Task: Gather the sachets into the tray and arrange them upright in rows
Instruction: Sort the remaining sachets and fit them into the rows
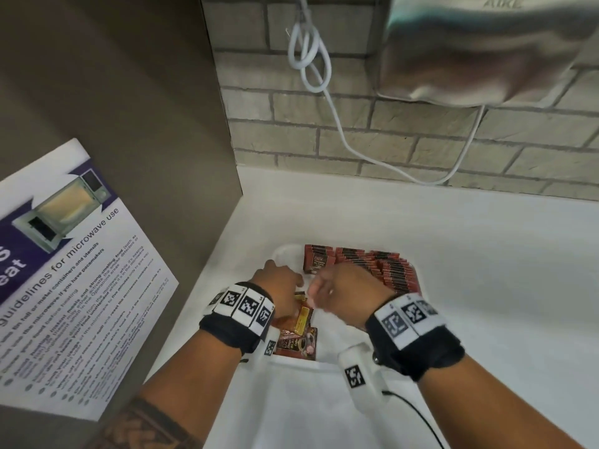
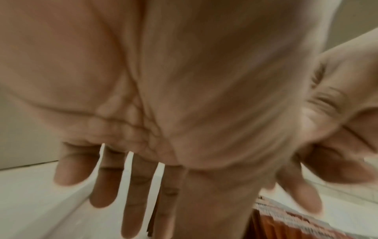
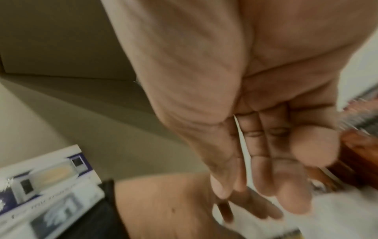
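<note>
A white tray [image 1: 282, 251] sits on the white counter. Red-brown sachets [image 1: 379, 264] stand upright in rows along its back and right side; they also show blurred in the wrist views [image 2: 296, 223] [image 3: 355, 145]. A few loose sachets [image 1: 299, 338], one of them gold, lie flat at the tray's near left, partly under my left wrist. My left hand [image 1: 278, 281] hovers over the tray's left part, its fingers [image 2: 131, 186] straight, spread and holding nothing. Just right of it, my right hand [image 1: 337, 286] hangs in front of the rows, its fingers [image 3: 266, 161] extended and empty, motion-blurred.
A brown panel [image 1: 129, 92] with a microwave-guidelines poster [image 1: 64, 270] walls off the left. Behind is a brick wall [image 1: 405, 131] with a looped white cable [image 1: 311, 59] and a steel hand dryer [image 1: 486, 50]. White counter [image 1: 486, 254] extends to the right of the tray.
</note>
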A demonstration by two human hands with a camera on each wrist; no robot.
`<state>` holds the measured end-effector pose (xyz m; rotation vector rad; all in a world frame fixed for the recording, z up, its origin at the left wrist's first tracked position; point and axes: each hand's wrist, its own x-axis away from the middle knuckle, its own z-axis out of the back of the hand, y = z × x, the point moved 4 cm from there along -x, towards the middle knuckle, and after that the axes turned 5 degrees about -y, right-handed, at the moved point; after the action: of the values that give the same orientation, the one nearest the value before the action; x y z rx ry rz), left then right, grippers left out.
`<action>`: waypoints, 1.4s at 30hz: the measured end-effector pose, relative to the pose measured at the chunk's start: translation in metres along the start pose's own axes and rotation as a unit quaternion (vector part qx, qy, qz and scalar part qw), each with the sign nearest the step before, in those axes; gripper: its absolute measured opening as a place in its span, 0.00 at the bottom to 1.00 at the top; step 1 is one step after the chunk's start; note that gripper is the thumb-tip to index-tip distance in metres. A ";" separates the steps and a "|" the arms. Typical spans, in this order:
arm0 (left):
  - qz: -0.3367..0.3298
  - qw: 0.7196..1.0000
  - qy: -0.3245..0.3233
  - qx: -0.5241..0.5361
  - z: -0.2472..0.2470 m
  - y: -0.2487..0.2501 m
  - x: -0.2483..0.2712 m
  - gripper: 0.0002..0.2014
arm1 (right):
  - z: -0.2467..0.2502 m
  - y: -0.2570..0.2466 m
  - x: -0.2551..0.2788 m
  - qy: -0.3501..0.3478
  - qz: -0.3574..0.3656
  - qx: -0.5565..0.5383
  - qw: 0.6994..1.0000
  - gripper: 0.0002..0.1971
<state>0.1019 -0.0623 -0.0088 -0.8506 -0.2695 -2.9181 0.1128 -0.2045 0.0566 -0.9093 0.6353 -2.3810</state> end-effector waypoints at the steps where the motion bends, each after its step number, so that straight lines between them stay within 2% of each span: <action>1: 0.000 1.000 0.000 -0.026 -0.002 0.002 0.001 0.29 | -0.012 0.002 -0.003 -0.019 -0.012 0.036 0.999 0.09; 3: 0.000 0.997 -0.002 -0.079 -0.006 0.008 0.002 0.24 | -0.031 0.006 -0.012 -0.029 -0.025 0.094 0.995 0.13; 5: -0.001 0.995 -0.011 -0.102 -0.011 0.010 0.001 0.21 | -0.044 0.008 -0.021 -0.010 -0.037 0.094 0.995 0.14; 7: -0.002 0.995 -0.010 -0.100 -0.012 0.010 0.000 0.21 | -0.051 0.008 -0.028 0.005 -0.051 0.093 0.994 0.15; 11: -0.015 0.996 0.026 -0.089 -0.006 0.010 0.005 0.21 | -0.058 0.008 -0.030 0.001 -0.088 0.080 0.993 0.29; 14: -0.016 0.998 0.028 -0.057 -0.006 0.007 0.010 0.21 | -0.064 0.012 -0.033 -0.003 -0.104 0.069 0.992 0.34; 17: -0.021 0.999 0.028 -0.028 -0.004 0.005 0.017 0.19 | -0.065 0.014 -0.032 0.008 -0.098 0.038 0.994 0.28; 24: -0.050 0.997 0.025 0.046 0.008 -0.002 0.022 0.19 | -0.066 0.016 -0.027 0.057 -0.076 -0.026 0.995 0.04; 29: -0.076 0.989 0.038 0.125 0.028 -0.009 0.032 0.16 | -0.061 0.023 -0.026 0.093 -0.049 -0.129 0.986 0.02; 32: -0.084 0.971 0.082 0.208 0.041 -0.020 0.035 0.26 | -0.048 0.023 -0.020 0.111 -0.017 -0.195 0.974 0.02; 34: -0.096 0.951 0.123 0.269 0.051 -0.022 0.036 0.26 | -0.037 0.021 -0.014 0.115 0.009 -0.250 0.961 0.03; 36: -0.118 0.917 0.116 0.364 0.055 -0.017 0.037 0.22 | -0.023 0.020 -0.006 0.112 0.027 -0.298 0.947 0.05; 37: -0.132 0.884 0.090 0.439 0.053 -0.012 0.038 0.20 | -0.017 0.020 -0.003 0.109 0.033 -0.318 0.941 0.06; 38: -0.140 0.840 0.055 0.522 0.049 -0.006 0.039 0.19 | -0.011 0.020 0.000 0.108 0.040 -0.337 0.934 0.07; 40: -0.150 0.738 -0.029 0.658 0.038 0.005 0.039 0.18 | -0.003 0.021 0.004 0.113 0.052 -0.361 0.924 0.09; 42: -0.190 0.650 -0.096 0.730 0.029 0.017 0.039 0.20 | 0.001 0.024 0.006 0.131 0.056 -0.363 0.921 0.10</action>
<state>0.0865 -0.0752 0.0390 -0.6825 -2.4837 -1.6470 0.1167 -0.2264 0.0465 -0.7928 1.6999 -2.1829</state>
